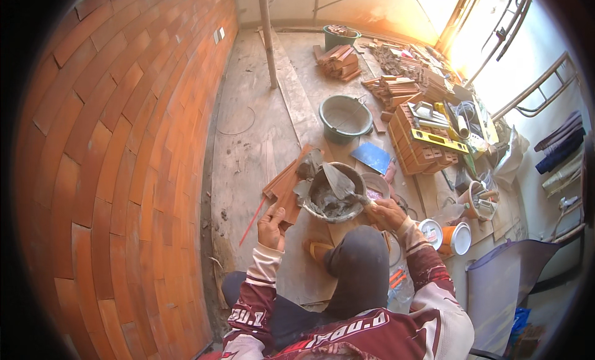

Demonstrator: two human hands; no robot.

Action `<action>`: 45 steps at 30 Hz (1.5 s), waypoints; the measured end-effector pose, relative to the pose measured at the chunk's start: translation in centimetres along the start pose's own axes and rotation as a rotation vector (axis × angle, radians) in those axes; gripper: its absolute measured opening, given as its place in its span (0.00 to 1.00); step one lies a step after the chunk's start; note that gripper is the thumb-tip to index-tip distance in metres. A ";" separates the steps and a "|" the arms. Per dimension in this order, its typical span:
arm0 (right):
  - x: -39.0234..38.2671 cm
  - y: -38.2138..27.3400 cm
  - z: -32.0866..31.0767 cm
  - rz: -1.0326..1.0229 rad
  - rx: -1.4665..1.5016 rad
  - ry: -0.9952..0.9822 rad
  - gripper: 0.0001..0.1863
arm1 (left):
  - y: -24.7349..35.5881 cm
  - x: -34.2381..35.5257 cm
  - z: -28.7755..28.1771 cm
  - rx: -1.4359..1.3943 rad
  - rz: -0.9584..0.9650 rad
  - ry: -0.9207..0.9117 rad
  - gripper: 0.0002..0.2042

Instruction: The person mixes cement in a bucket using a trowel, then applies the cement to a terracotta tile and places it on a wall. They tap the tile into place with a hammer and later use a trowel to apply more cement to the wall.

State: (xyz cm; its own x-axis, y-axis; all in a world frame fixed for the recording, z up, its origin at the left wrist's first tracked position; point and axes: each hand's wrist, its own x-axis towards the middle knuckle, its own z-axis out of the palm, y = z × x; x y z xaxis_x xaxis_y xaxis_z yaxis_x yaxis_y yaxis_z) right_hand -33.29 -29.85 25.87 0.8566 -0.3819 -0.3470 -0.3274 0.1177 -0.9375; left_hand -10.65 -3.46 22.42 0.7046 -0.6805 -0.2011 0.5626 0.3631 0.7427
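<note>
- The right hand (385, 212), just right of the frame's centre, is closed around the handle of a trowel (339, 181).
- The trowel's blade rests in a mortar bowl (334, 196) at mid-frame.
- The left hand (271, 227) grips a clay tile (286, 193) beside the bowl.
- A brick wall (118, 143) fills the left side.

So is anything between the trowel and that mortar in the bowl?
Nothing visible. The right hand holds the trowel, whose blade already sits over the grey mortar inside the bowl. The left hand holds a brick tile beside it.
</note>
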 end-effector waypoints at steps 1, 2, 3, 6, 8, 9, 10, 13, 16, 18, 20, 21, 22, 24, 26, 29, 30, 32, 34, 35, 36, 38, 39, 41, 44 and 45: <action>-0.5 1.1 -1.3 0.048 -0.052 0.004 0.20 | -0.2 0.1 -0.4 -0.029 0.000 0.017 0.17; -0.6 2.5 -2.5 0.099 -0.099 0.007 0.20 | -0.4 0.2 -0.9 -0.054 -0.003 0.037 0.15; 0.0 4.7 -4.0 0.056 -0.218 0.085 0.20 | -0.6 0.3 -1.3 -0.060 -0.009 0.041 0.15; 2.5 0.7 -1.6 -0.009 -0.836 0.212 0.17 | -0.4 -1.2 -3.4 -0.057 -0.013 0.120 0.14; 5.6 1.4 -2.6 -0.033 -1.375 0.085 0.16 | -0.5 -2.0 -3.5 -0.051 -0.031 0.164 0.14; 6.8 1.1 -2.3 0.038 -1.428 0.076 0.16 | -0.6 -2.5 -3.7 -0.045 -0.041 0.176 0.14; 8.3 0.5 -1.6 0.102 -1.482 0.064 0.16 | -0.5 -3.1 -3.9 -0.040 -0.044 0.190 0.15; 10.8 -1.2 0.3 0.166 -1.594 0.005 0.16 | -1.0 -4.7 -4.9 -0.034 -0.077 0.231 0.15; 12.2 -0.5 1.6 0.109 -1.643 -0.137 0.14 | -0.9 -6.3 -6.1 -0.031 -0.095 0.265 0.16; 12.8 0.1 2.8 0.142 -1.680 -0.280 0.14 | -0.9 -7.2 -6.4 -0.029 -0.096 0.289 0.16; 12.5 -0.7 4.0 0.179 -1.629 -0.311 0.15 | -0.7 -8.0 -6.8 -0.024 -0.084 0.329 0.16; 12.5 -0.5 4.1 0.187 -1.603 -0.313 0.15 | -0.8 -8.4 -7.0 -0.031 -0.084 0.342 0.16; 12.6 -0.4 4.1 0.193 -1.576 -0.312 0.16 | -0.7 -8.6 -7.1 -0.035 -0.082 0.351 0.16; 13.0 0.5 3.5 0.215 -1.520 -0.297 0.18 | -0.8 -8.9 -7.5 -0.048 -0.081 0.361 0.16; 13.4 1.4 2.5 0.226 -1.438 -0.284 0.21 | -1.3 -9.0 -8.3 -0.062 -0.083 0.358 0.16; 14.0 2.7 1.1 0.176 -1.282 -0.272 0.24 | -1.4 -9.2 -8.9 -0.061 -0.091 0.364 0.16; 13.8 3.2 0.4 0.208 -1.191 -0.274 0.24 | -1.5 -9.2 -8.9 -0.063 -0.101 0.367 0.16; 13.6 3.6 -0.3 0.259 -1.007 -0.278 0.24 | -1.1 -9.2 -8.4 -0.061 -0.113 0.375 0.16; 13.3 4.4 -1.1 0.276 -0.894 -0.281 0.23 | -0.8 -9.2 -8.4 -0.057 -0.109 0.362 0.16; 13.0 5.0 -1.5 0.288 -0.840 -0.281 0.22 | -0.7 -9.2 -8.3 -0.058 -0.110 0.355 0.17; 12.7 5.7 -1.8 0.272 -0.772 -0.241 0.21 | -0.7 -9.1 -8.2 -0.051 -0.112 0.351 0.17; 11.6 6.9 -2.2 0.243 -0.637 -0.160 0.21 | -0.5 -8.5 -7.5 -0.039 -0.121 0.344 0.17; 11.2 7.3 -2.5 0.266 -0.613 -0.144 0.20 | -0.5 -8.2 -7.1 -0.042 -0.129 0.338 0.17; 10.4 7.5 -2.5 0.308 -0.565 -0.117 0.20 | -0.3 -7.5 -6.6 -0.044 -0.141 0.327 0.18; 8.2 8.3 -2.4 0.284 -0.301 -0.025 0.20 | -0.4 -6.2 -5.8 -0.035 -0.136 0.308 0.18; 7.7 8.2 -2.4 0.238 -0.284 -0.004 0.19 | -0.5 -5.6 -5.8 -0.031 -0.138 0.299 0.18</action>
State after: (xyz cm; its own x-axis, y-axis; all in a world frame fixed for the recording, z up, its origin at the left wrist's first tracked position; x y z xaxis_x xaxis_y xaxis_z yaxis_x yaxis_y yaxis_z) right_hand -30.36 -34.00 15.57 0.7447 -0.3711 -0.5548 -0.6146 -0.0570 -0.7868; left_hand -12.44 3.86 19.48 0.7139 -0.5091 -0.4808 0.6714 0.3026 0.6765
